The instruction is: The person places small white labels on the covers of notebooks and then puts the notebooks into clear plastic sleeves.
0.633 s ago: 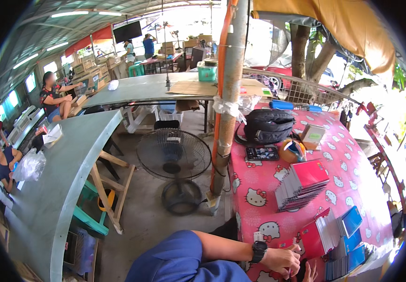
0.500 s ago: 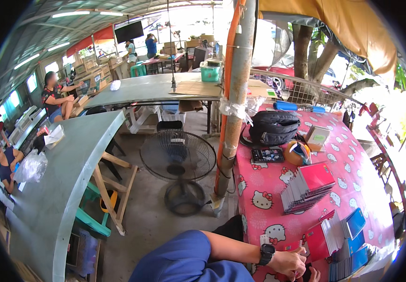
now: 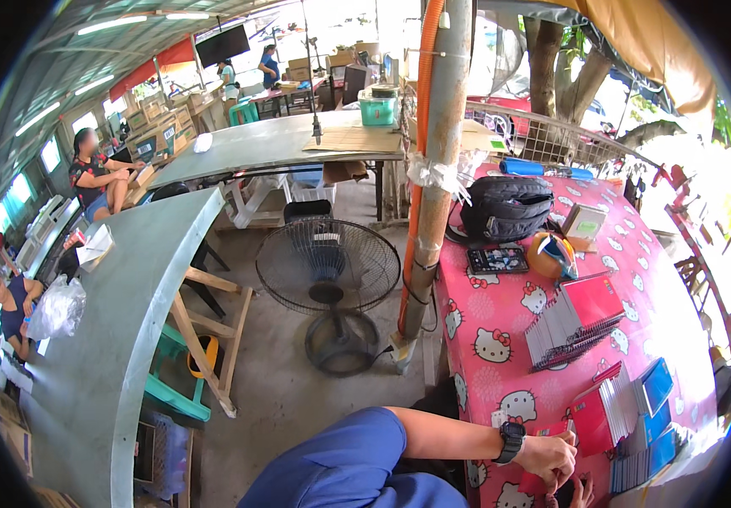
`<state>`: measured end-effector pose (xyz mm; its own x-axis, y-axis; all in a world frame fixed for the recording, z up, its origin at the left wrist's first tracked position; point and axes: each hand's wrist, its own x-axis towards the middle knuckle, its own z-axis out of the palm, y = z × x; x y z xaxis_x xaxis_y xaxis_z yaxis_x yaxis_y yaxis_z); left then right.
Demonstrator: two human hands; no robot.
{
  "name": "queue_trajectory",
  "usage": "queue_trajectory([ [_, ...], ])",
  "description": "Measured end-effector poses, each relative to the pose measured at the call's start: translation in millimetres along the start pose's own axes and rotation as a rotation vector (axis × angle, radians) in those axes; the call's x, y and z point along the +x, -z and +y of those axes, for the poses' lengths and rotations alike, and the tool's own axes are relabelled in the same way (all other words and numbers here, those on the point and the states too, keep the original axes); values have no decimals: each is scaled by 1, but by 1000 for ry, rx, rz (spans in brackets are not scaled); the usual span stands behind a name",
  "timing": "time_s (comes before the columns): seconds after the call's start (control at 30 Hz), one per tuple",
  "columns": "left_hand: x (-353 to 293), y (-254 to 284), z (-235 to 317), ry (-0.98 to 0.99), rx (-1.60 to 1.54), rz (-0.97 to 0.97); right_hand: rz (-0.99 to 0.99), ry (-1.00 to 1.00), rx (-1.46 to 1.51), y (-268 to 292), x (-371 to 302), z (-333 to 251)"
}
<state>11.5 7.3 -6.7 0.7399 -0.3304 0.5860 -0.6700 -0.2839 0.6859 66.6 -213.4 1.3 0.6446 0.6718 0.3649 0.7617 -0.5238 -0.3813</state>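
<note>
My left hand point(image 3: 549, 459), with a black watch on its wrist, is low at the right over the pink cartoon-print tablecloth point(image 3: 492, 381). Its fingers are bent together over a red notebook point(image 3: 533, 484), partly covered by the hand; what they pinch is too small to make out. Beside it, at the lower edge, my right hand point(image 3: 584, 491) shows only in part, fingers curled by a dark patch. Just beyond stand red notebooks point(image 3: 595, 416) on edge, then blue notebooks point(image 3: 655, 423). Farther up lies a stack of spiral-bound red notebooks point(image 3: 590, 305).
A black backpack point(image 3: 505, 207), a phone-like dark tablet point(image 3: 497, 259) and an orange tape roll point(image 3: 549, 254) sit farther back. A floor fan point(image 3: 327, 292) and a rusty post point(image 3: 437, 186) stand left of the table. Another person point(image 3: 99, 173) sits beyond the green table point(image 3: 120, 322).
The view has shifted slightly, so the table and things sit a little farther right. My hands stay together by the red notebooks, with the left fingers slightly repositioned.
</note>
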Motion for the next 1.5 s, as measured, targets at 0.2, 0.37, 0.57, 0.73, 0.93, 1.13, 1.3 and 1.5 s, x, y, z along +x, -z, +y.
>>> queue_trajectory([
  [0.2, 2, -3, -6, 4, -10, 31, -202, -71, -134, -2, 0, 0],
  [0.37, 1, 2, 5, -33, -52, 83, -240, -104, -22, -7, -4, 16],
  [0.57, -2, 3, 2, -37, 68, -95, -139, -28, -8, -24, -13, 32],
  [0.73, -3, 6, 5, 9, 67, -78, -56, -95, -182, -26, -8, 2],
  [0.93, -5, 7, 9, -140, 297, 124, -32, -165, 90, -22, -7, 7],
  [1.13, -19, 19, -15, -5, 373, 87, -114, -320, 936, -15, -5, -5],
  [1.3, -23, 15, -5, 53, 289, 119, -148, -304, 993, -14, -5, -11],
  [1.5, -24, 14, -3, 35, 276, 154, -167, -301, 1022, -16, -3, -13],
])
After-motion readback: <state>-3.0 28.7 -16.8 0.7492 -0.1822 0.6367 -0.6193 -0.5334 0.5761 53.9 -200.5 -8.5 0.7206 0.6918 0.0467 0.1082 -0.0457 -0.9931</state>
